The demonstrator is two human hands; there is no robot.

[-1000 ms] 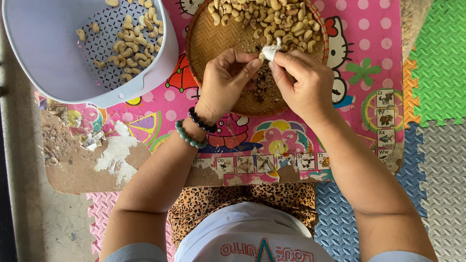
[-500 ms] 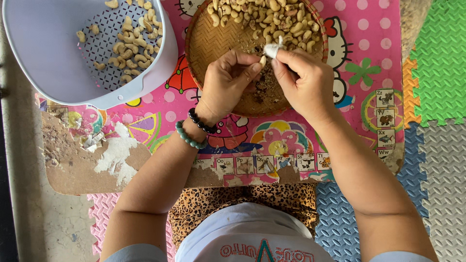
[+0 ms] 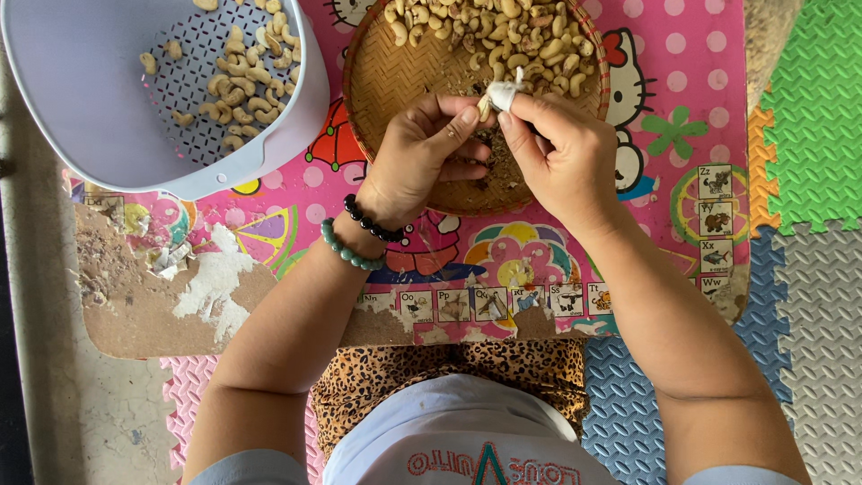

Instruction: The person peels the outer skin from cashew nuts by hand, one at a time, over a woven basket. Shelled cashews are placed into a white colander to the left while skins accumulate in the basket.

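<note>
My left hand (image 3: 422, 153) and my right hand (image 3: 557, 153) meet over a round woven tray (image 3: 382, 81) that holds several cashew nuts. Between the fingertips of both hands is a single cashew nut (image 3: 486, 105). My right thumb tip wears a white wrapping (image 3: 505, 92), pressed against the nut. My left wrist carries a black bead bracelet and a green bead bracelet. Bits of brown skin lie on the tray under my hands.
A pale lilac perforated basket (image 3: 99, 117) at the upper left holds several pale cashews. Everything rests on a low pink patterned table (image 3: 682, 54) with a worn, peeling corner (image 3: 153, 296). Coloured foam floor tiles (image 3: 808, 117) lie to the right.
Both hands stay over the tray. The nut and the fingertips have shifted slightly between the frames, with the left fingers now closer around the nut.
</note>
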